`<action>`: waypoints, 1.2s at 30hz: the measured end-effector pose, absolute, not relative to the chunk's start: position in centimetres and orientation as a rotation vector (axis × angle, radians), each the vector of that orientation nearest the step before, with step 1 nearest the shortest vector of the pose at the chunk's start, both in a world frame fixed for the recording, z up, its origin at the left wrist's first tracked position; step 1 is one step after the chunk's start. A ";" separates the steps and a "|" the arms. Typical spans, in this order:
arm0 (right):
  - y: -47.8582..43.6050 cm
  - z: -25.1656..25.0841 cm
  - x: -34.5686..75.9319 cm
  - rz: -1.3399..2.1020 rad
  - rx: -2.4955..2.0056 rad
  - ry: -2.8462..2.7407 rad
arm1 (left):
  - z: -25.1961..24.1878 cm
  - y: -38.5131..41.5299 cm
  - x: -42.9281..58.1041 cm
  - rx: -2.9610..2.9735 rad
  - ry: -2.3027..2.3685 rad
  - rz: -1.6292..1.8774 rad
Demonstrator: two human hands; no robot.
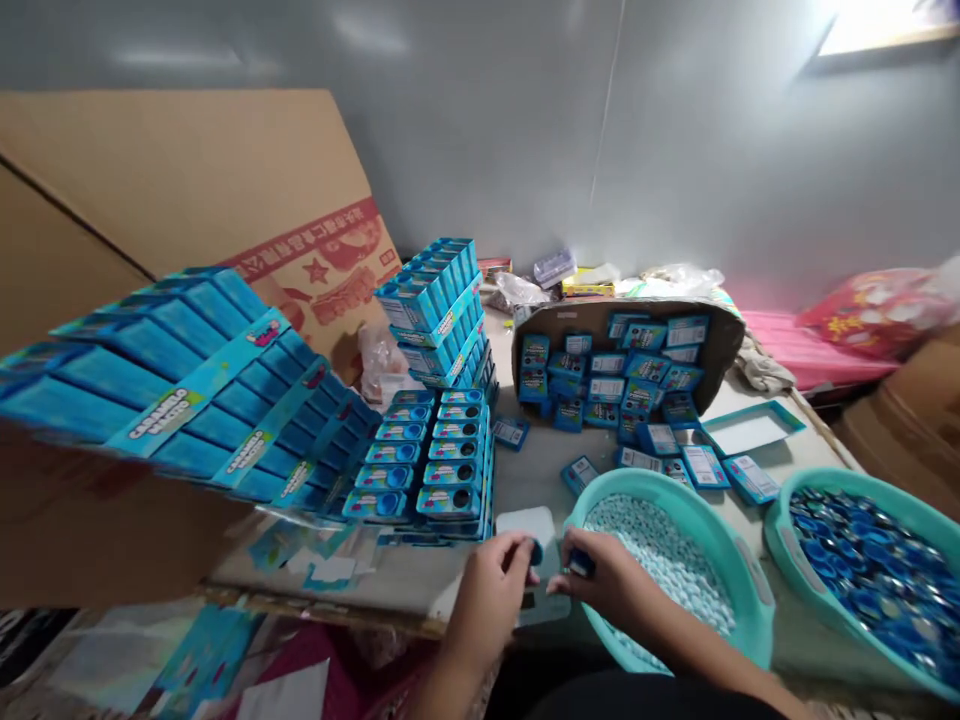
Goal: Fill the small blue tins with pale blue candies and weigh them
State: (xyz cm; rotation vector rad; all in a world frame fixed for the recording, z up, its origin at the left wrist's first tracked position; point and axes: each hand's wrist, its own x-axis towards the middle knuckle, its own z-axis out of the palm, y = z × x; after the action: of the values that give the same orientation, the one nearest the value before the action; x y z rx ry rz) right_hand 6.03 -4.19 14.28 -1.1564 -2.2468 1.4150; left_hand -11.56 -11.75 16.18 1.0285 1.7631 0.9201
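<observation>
My left hand (501, 570) is closed on a small blue round piece (535, 553), above a pale scale (531, 522) at the table's front edge. Close by on the right, my right hand (600, 572) has its fingers curled around a small dark blue piece (580, 561). It is over the left rim of a turquoise basin (757, 592), which holds many pale blue pellets (664, 545). The two hands are apart. Left of them stand rows of blue packs with round windows (454, 472).
Stacked blue display boxes (442, 300) stand behind, with more leaning at left (202, 380). An open carton (709, 330) spills blue packs. Another basin (784, 520) of blue pieces is far right. A shallow tray (754, 430) lies behind it.
</observation>
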 end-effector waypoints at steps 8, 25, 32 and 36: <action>-10.1 14.1 6.5 1.438 -1.480 -1.691 | 24.8 -0.4 -24.9 1.550 2.200 0.427; -6.1 15.5 8.0 1.161 -1.528 -1.722 | 24.1 13.9 -24.1 1.754 1.976 -0.845; -3.9 15.8 5.4 1.644 -1.394 -1.340 | 26.9 7.3 -20.6 1.869 2.118 -0.472; -2.9 14.9 3.2 1.971 -1.258 -1.093 | 24.9 0.2 -15.4 2.015 1.776 0.029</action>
State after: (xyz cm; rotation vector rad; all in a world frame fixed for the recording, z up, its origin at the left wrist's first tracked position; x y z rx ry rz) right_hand 3.21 -2.94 14.87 -1.2581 -1.0925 1.9707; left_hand -15.44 0.18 24.88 2.0150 1.7761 0.0288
